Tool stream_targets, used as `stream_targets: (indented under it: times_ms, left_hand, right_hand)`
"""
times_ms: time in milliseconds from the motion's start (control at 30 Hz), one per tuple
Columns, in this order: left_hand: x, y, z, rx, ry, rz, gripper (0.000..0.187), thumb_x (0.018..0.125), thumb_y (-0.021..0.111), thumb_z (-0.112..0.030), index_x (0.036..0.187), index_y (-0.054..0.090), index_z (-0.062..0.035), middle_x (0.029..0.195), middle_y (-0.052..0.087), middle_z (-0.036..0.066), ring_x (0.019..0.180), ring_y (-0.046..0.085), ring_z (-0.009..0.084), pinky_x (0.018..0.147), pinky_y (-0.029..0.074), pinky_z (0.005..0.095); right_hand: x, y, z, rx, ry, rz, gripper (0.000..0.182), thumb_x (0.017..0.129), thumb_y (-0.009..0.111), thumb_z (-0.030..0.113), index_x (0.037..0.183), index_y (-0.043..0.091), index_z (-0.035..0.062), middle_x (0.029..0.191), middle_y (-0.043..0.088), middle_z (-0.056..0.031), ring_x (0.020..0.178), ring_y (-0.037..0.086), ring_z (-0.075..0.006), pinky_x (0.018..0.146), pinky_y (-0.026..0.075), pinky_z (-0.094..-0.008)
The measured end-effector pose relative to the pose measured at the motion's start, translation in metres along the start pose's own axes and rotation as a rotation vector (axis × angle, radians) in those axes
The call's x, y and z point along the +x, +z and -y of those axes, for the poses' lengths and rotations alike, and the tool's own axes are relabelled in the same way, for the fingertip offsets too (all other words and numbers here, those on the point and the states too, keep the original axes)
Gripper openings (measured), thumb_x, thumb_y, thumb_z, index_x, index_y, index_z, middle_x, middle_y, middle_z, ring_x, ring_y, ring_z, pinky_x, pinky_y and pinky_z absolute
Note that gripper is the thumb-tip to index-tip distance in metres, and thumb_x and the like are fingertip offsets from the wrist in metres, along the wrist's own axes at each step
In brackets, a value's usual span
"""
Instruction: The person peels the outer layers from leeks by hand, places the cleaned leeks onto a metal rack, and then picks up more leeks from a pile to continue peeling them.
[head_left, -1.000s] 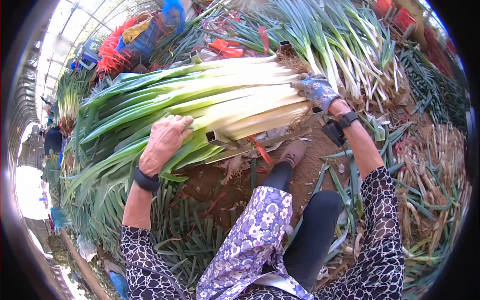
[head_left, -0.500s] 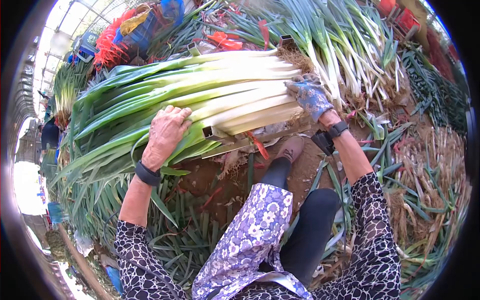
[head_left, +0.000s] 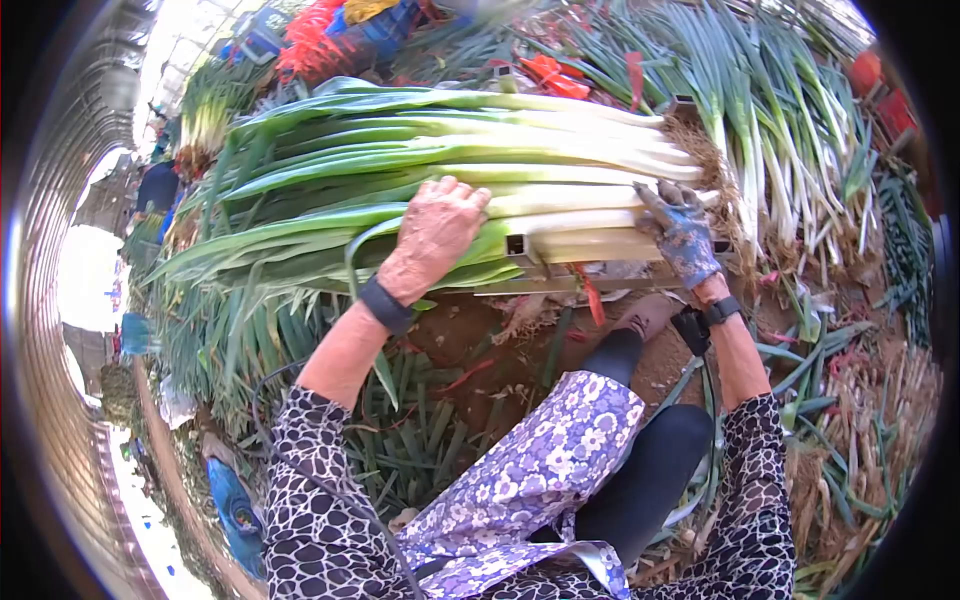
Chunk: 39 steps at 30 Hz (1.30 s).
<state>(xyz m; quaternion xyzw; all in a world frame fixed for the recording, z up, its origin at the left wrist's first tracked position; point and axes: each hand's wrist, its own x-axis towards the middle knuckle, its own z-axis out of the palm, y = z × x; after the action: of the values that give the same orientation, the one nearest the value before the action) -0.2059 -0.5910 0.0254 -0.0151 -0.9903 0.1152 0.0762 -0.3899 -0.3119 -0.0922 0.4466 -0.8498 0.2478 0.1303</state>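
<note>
I record: metal rack (head_left: 533, 258) holds green onions (head_left: 560, 171); left hand (head_left: 437, 237) clamped on them, right hand (head_left: 682, 236) touching, its grip indeterminable.

Counted in view: one bare left hand (head_left: 437, 235), one gloved right hand (head_left: 682, 235), two dark wristbands (head_left: 385, 306), one shoe (head_left: 650, 314), one floral apron (head_left: 540, 460). Leek stalks (head_left: 565, 198) under the hands number more than five; overlap prevents an exact count.

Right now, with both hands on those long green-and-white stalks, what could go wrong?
The bare left hand might bump the square metal tube end close beside it. The dark cable along the left sleeve could snag on something. The green leaves under that hand might crease if pressed hard.
</note>
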Motion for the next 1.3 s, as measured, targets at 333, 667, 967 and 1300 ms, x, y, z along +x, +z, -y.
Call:
stream_targets:
  times_ms: [333,667,967,1300]
  left_hand:
    - [-0.129,0.019,-0.072,-1.503,-0.681,0.129,0.053,0.083,0.067,-0.039,0.118,0.054,-0.0007,0.089,0.063,0.005,0.079,0.057,0.0137,0.073,0.046,0.0270]
    - [-0.137,0.039,-0.007,-1.580,-0.938,-1.217,0.041,0.076,0.070,-0.013,0.114,0.054,-0.0086,0.106,0.058,0.000,0.098,0.054,0.0150,0.088,0.043,0.0341]
    - [-0.164,-0.042,0.046,-1.880,-1.009,-1.316,0.047,0.081,0.070,-0.038,0.113,0.053,-0.0087,0.115,0.055,0.004,0.107,0.050,0.0195,0.090,0.040,0.0407]
    - [-0.199,-0.029,0.166,-1.176,-1.400,-0.544,0.036,0.083,0.064,-0.022,0.106,0.057,0.0047,0.078,0.065,0.012,0.051,0.062,0.0210,0.038,0.051,0.0267]
  right_hand:
    - [0.000,0.006,-0.005,0.011,0.015,-0.005,0.061,0.072,0.074,0.021,0.129,0.053,0.0263,0.121,0.056,-0.0149,0.113,0.047,-0.0329,0.097,0.039,-0.0418]
    - [-0.002,0.010,-0.012,-0.024,-0.041,-0.066,0.057,0.074,0.071,0.019,0.129,0.054,0.0208,0.116,0.055,-0.0147,0.109,0.047,-0.0334,0.095,0.039,-0.0428]
    - [-0.005,0.005,-0.005,0.028,-0.013,-0.076,0.054,0.078,0.069,0.020,0.129,0.053,0.0189,0.117,0.054,-0.0158,0.110,0.047,-0.0339,0.095,0.038,-0.0434]
    - [-0.009,0.015,-0.024,0.008,0.026,-0.045,0.053,0.082,0.067,0.024,0.132,0.050,0.0168,0.127,0.049,-0.0191,0.118,0.045,-0.0347,0.101,0.034,-0.0429]
